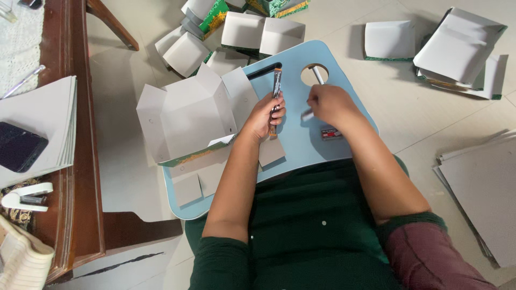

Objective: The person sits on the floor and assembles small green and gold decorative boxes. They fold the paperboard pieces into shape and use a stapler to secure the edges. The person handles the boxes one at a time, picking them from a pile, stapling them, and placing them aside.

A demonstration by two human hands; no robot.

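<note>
Matt grey cardboard box; smooth plastic tray.

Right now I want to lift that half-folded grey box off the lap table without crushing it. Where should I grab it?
Probably take the half-folded box by its outer left wall, coming from the left. That wall overhangs the lap table, so fingers can slip beneath it. The right side is crowded by the left hand holding the stapler, and the flaps look floppy.
</note>
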